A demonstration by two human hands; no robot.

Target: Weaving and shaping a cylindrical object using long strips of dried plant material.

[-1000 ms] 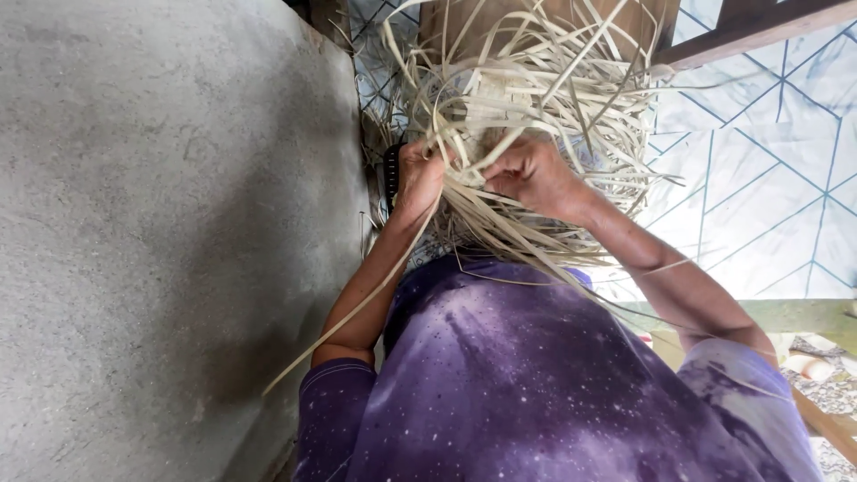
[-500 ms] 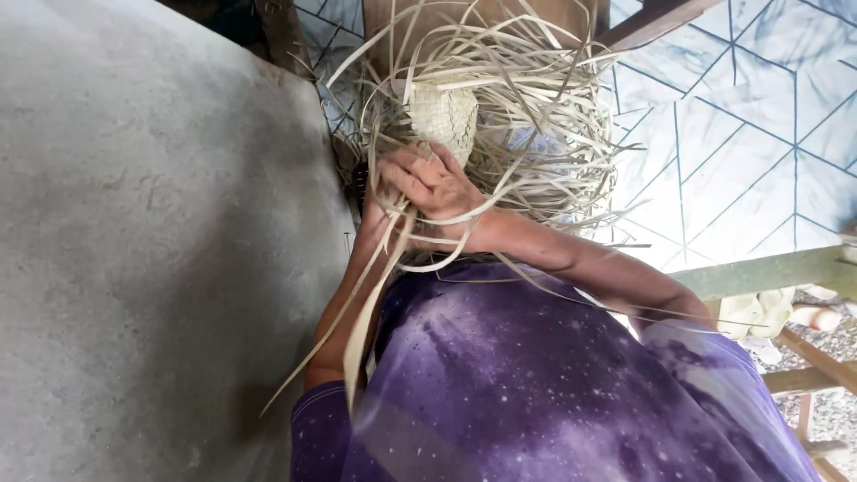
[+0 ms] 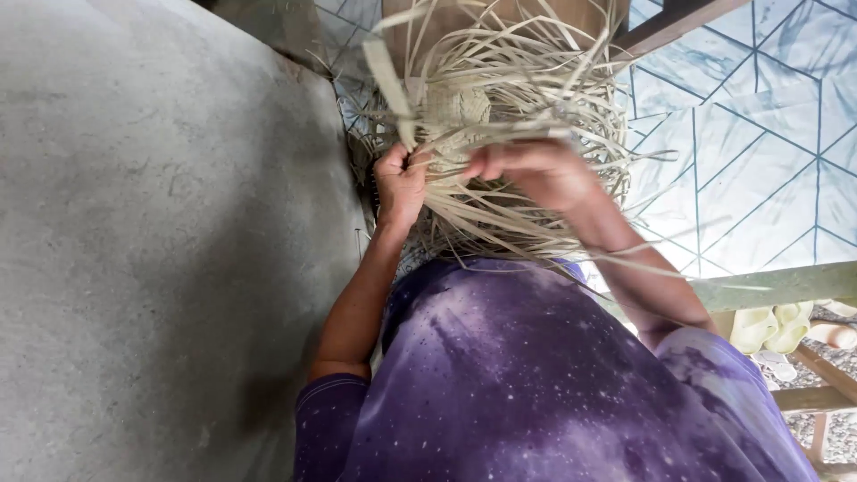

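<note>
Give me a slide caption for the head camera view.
Left hand and right hand grip pale strips around a woven piece.

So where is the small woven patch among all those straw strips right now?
In the head view, the woven patch sits top centre amid the loose strips, just above and between the left hand and the right hand.

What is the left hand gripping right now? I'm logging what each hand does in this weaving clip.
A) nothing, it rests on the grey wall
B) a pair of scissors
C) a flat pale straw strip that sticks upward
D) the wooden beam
C: the left hand is closed round a flat pale strip rising from the tangle of straw strips, while the right hand pinches other strands beside it.
</note>
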